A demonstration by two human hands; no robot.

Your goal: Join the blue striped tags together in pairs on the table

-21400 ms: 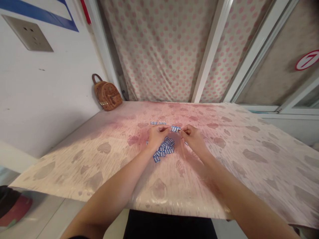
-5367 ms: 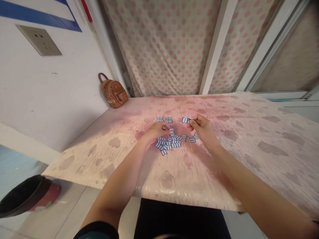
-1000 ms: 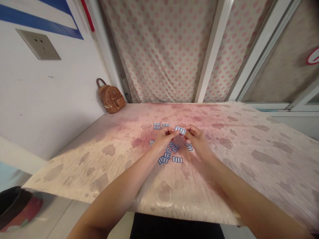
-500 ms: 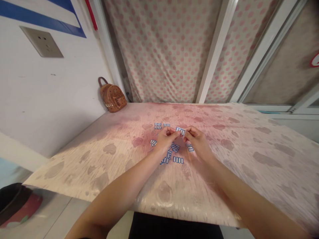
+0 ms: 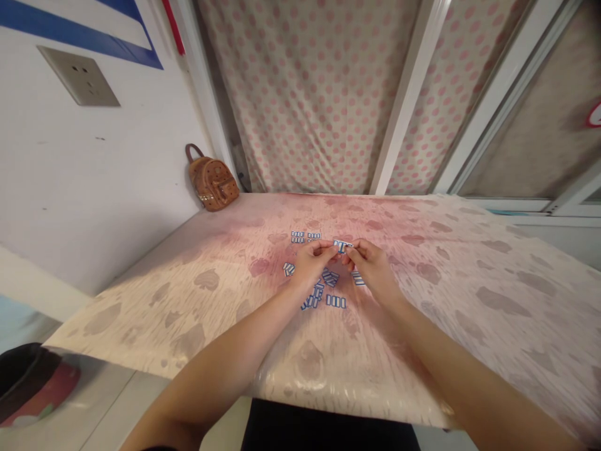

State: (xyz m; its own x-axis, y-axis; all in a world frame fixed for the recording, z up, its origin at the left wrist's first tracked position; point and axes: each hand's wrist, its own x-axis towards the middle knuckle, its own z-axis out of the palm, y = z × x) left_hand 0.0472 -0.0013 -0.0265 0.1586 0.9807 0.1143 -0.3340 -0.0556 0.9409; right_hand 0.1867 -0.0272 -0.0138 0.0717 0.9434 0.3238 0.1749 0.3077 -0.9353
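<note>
Between both hands, above the table, is a small flat blue-and-white piece (image 5: 341, 247) marked with blue-edged white strips; I cannot make out its exact kind. My left hand (image 5: 312, 262) pinches its left side between thumb and finger. At the right side, my right hand (image 5: 373, 262) is closed on it in the same way. Similar pieces lie below: one flat piece (image 5: 335, 302) nearest me, a tilted piece (image 5: 330, 277), an overlapping cluster (image 5: 313, 297), and one piece (image 5: 359, 279) partly behind my right hand. My left hand partly covers another piece (image 5: 288, 269).
Farther back, striped pieces (image 5: 297, 237) sit in a neat group on the patterned tablecloth (image 5: 451, 294). A small brown backpack (image 5: 215, 181) leans at the wall corner. Dotted curtains (image 5: 310, 94) hang behind the table. A bin (image 5: 42, 382) stands on the floor at left.
The held piece has turned and tipped slightly between my fingers, and shifted a little to the right. My right fingers now cover more of its right end. The pieces on the table lie as before.
</note>
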